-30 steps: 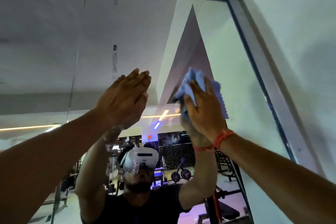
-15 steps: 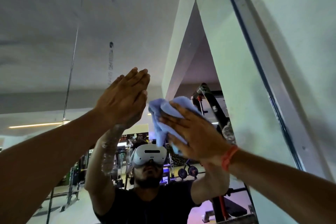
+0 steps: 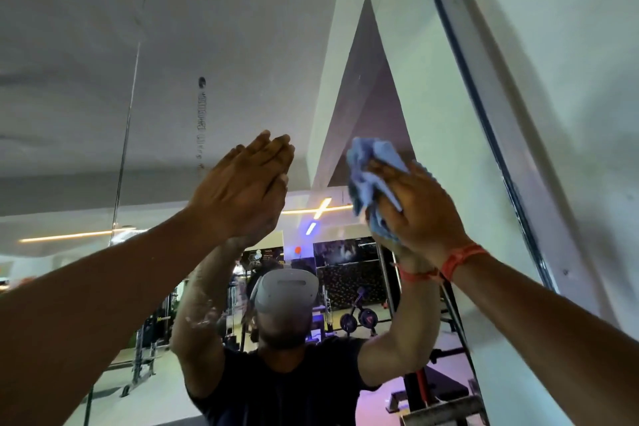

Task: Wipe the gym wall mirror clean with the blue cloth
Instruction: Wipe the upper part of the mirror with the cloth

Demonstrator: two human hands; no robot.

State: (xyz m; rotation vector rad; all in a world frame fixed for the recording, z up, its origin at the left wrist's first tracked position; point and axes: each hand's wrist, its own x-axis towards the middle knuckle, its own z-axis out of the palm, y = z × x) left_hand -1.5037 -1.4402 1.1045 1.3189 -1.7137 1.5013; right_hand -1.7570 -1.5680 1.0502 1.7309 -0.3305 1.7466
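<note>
Reaching up at the gym wall mirror [image 3: 242, 55], the person is in the middle of the wipe, not at its end. On the left side a seam between glass panels runs down the mirror, and just right of it a faint vertical streak or strip of marking [image 3: 201, 114] still shows on the glass, apparently untouched. The left hand [image 3: 242, 190] lies flat on the mirror, fingers straight and together, holding nothing; it looks like a brace. Further right, the right hand [image 3: 420, 209] presses the bunched blue cloth [image 3: 371, 169] against the glass, fingers spread over it, near the mirror's upper right corner and its metal frame [image 3: 511, 135]. Whether this patch is already clean cannot be told; much of the glass probably remains to do.
</note>
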